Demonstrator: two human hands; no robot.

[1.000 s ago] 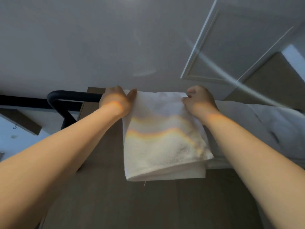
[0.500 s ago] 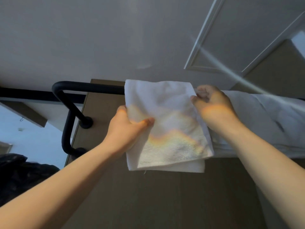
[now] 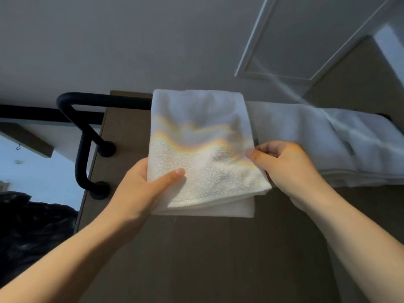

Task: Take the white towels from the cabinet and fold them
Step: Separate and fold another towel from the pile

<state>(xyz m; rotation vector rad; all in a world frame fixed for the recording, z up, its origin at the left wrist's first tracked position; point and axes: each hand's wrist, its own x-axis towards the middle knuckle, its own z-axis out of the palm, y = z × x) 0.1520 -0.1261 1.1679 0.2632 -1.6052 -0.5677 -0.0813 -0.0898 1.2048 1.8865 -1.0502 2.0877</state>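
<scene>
Over tubular bar (image 3: 102,101), perhaps terry towel (image 3: 201,132).

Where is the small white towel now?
Centre of the head view: the small folded white towel hangs on the black tubular rail, gripped by the left hand and right hand.

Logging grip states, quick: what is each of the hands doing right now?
Left hand: holding the folded white towel at its lower left edge, thumb on top.
Right hand: pinching the same towel's right edge.
</scene>
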